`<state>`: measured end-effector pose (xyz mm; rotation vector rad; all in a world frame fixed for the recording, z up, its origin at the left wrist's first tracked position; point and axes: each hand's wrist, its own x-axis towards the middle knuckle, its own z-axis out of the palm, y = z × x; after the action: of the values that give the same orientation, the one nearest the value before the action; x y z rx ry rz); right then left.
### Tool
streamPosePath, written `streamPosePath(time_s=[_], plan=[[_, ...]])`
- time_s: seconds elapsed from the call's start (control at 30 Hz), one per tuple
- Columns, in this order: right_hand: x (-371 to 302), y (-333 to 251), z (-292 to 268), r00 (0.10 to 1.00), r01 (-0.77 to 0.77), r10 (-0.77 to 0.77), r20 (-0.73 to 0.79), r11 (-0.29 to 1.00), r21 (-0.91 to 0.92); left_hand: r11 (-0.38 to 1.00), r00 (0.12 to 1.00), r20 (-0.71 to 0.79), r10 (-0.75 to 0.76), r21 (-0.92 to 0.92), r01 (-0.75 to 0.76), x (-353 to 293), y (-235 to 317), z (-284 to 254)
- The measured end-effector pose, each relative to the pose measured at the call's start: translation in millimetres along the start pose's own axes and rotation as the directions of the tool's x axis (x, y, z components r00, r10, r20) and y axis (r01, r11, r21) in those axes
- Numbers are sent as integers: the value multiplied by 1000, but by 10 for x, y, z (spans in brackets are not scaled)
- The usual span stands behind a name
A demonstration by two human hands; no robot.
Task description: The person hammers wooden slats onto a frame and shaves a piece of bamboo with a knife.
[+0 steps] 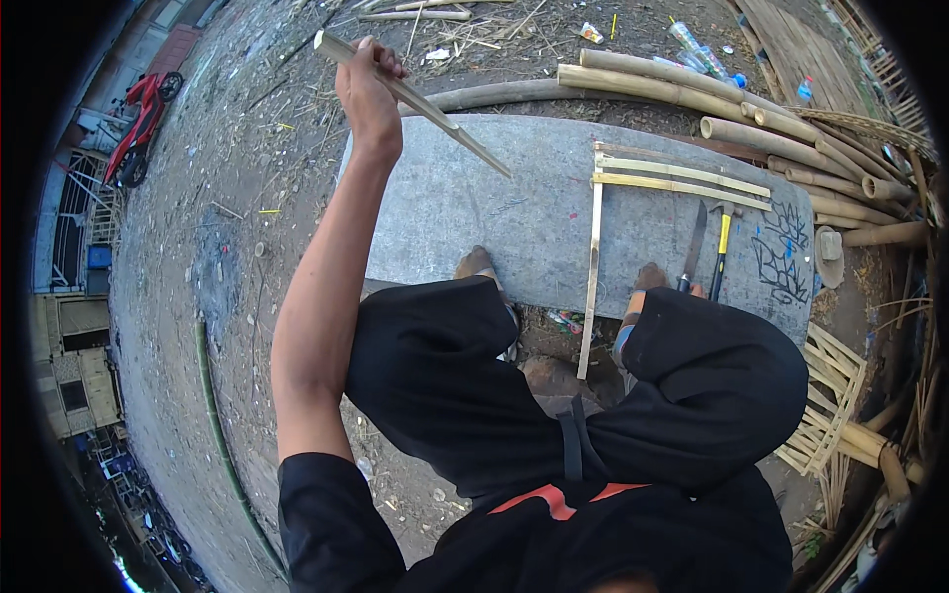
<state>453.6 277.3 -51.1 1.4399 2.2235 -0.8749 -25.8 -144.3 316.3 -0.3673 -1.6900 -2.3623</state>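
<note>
My left hand [370, 99] is raised over the far left edge of a grey board [435, 227], closed around a split bamboo piece [423, 105] that slants down to the right. Of my right hand [698, 291], only a bit of the fingers shows past my right knee; the rest is hidden. Those fingertips lie between the black handle of a long knife [696, 242] and a hammer [723, 247] with a yellow and black handle. Left of these tools, a long bamboo slat [592, 267] runs toward me, and thin bamboo strips [682, 186] extend rightward from its far end.
Bamboo poles [662, 91] are stacked beyond the board at the far right. A slatted bamboo frame [830, 395] lies at right. Plastic bottles [697, 49] lie at the back. A green pole [219, 425] is on the ground at left, and a red motorbike [143, 124] stands far left.
</note>
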Motion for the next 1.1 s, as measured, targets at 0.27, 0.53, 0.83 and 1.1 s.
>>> streamPosePath(time_s=[0.27, 0.53, 0.83, 1.1], plan=[[42, 78, -172, 999, 4, -4, 49, 1000, -4, 972, 970, -154, 186, 172, -159, 52, 157, -333], [21, -660, -927, 949, 274, -307, 70, 914, 301, 986, 951, -298, 80, 166, -31, 69, 223, -630], [-1489, -3234, -2717, 780, 614, -615, -115, 717, 331, 997, 898, -440, 8, 67, 24, 68, 352, -812], [-1534, -4413, -1612, 448, 893, -877, 174, 448, -37, 958, 927, -261, 271, 170, -232, -140, 634, -806]])
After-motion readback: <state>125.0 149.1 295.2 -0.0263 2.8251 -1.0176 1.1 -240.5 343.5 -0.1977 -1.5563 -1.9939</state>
